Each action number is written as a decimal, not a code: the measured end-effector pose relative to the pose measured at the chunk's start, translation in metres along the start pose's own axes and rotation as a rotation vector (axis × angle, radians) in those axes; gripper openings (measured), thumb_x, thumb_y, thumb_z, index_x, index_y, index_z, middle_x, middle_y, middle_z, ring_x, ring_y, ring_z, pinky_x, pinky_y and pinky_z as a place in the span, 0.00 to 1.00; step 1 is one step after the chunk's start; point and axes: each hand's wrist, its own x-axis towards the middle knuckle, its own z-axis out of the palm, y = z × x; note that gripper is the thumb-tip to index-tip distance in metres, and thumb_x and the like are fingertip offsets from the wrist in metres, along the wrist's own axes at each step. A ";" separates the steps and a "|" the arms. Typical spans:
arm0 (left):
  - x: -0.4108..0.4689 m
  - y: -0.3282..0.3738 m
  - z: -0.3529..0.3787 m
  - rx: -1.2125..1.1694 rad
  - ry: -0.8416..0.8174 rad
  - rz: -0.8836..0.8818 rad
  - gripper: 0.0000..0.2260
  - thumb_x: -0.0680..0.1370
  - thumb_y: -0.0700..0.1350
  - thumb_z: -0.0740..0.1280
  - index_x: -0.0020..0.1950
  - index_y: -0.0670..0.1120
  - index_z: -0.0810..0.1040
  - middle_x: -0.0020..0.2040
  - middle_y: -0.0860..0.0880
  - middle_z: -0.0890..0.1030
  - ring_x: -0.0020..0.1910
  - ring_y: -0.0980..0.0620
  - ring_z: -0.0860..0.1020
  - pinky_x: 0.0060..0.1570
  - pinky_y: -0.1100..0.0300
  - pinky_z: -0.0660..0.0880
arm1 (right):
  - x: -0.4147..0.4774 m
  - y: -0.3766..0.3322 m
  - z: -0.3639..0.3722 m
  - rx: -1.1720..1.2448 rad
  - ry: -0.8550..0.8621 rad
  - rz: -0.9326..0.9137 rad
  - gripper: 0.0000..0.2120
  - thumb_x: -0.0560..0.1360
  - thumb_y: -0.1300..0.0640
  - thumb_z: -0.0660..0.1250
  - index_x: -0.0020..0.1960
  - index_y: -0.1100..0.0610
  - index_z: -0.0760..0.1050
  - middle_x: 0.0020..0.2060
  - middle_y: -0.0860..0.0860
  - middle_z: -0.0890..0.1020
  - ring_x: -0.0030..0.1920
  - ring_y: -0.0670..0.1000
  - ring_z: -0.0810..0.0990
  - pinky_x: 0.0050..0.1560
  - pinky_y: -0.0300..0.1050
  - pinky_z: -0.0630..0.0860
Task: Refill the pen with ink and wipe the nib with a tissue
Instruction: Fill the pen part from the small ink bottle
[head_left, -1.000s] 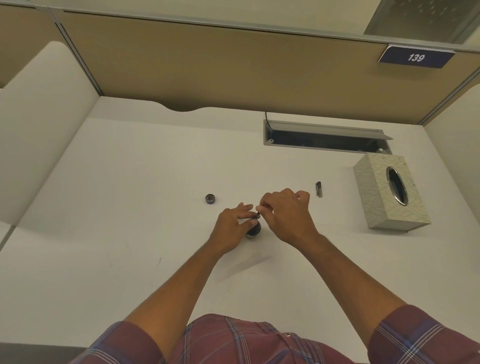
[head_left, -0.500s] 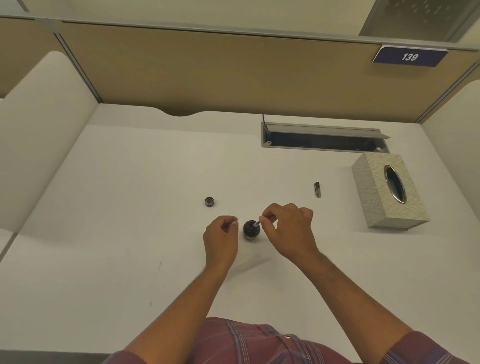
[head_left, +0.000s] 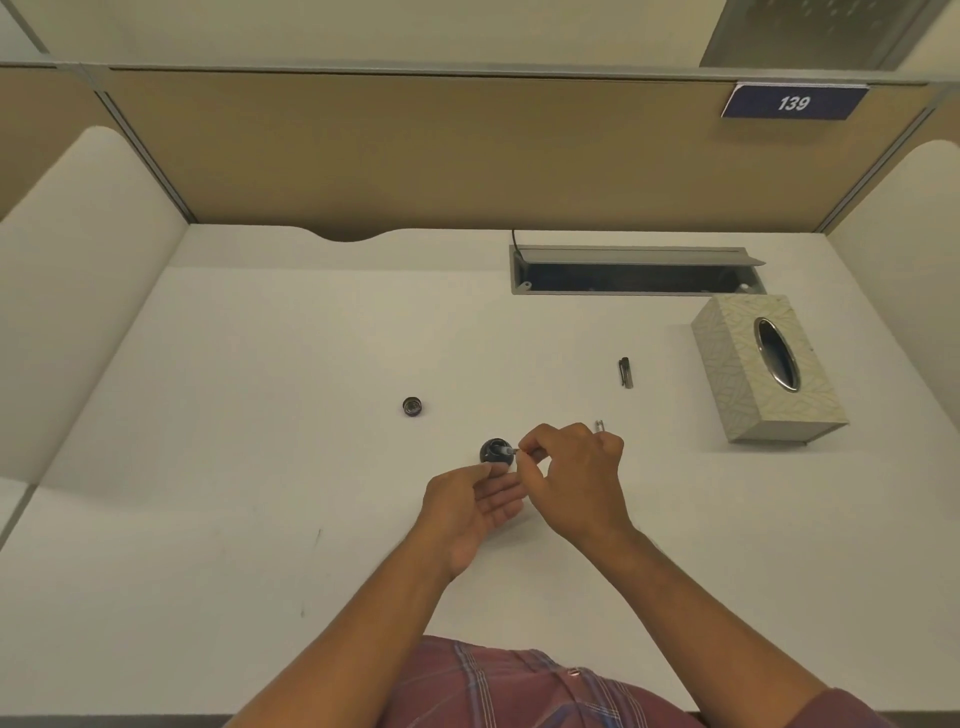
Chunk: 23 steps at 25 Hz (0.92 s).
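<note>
A small dark ink bottle stands open on the white desk. My right hand pinches the thin pen section, whose tip dips into the bottle's mouth. My left hand lies just in front of the bottle, palm up, fingers spread and holding nothing. The bottle's black cap lies to the left. A dark pen cap rests further right, and a small silvery pen part peeks out behind my right hand. A patterned tissue box stands at the right.
A cable tray slot is sunk into the desk at the back. Tan partition walls enclose the desk, with white side panels left and right. A sign reading 139 hangs upper right.
My left hand let go of the bottle, drew back and turned palm up, fingers spread. My right hand stays pinched on the pen section at the bottle's mouth.
</note>
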 end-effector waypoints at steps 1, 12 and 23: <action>-0.001 -0.001 0.002 -0.038 -0.029 -0.030 0.13 0.86 0.38 0.63 0.63 0.32 0.83 0.57 0.34 0.88 0.53 0.38 0.88 0.57 0.46 0.84 | -0.003 0.001 0.000 -0.005 0.004 0.000 0.05 0.78 0.49 0.66 0.49 0.45 0.80 0.40 0.42 0.83 0.49 0.45 0.78 0.57 0.46 0.57; -0.011 -0.007 0.017 -0.142 -0.099 -0.058 0.10 0.87 0.38 0.62 0.59 0.33 0.80 0.47 0.36 0.90 0.42 0.40 0.91 0.38 0.53 0.87 | -0.037 0.014 0.005 -0.046 -0.043 0.027 0.06 0.77 0.49 0.63 0.48 0.45 0.79 0.39 0.42 0.83 0.49 0.46 0.78 0.58 0.49 0.61; -0.007 -0.021 0.014 -0.125 -0.064 0.011 0.11 0.86 0.39 0.66 0.62 0.32 0.82 0.58 0.34 0.88 0.47 0.42 0.91 0.40 0.52 0.87 | -0.064 0.026 0.011 -0.049 -0.077 -0.013 0.04 0.79 0.49 0.65 0.52 0.45 0.77 0.38 0.42 0.80 0.45 0.47 0.77 0.55 0.48 0.60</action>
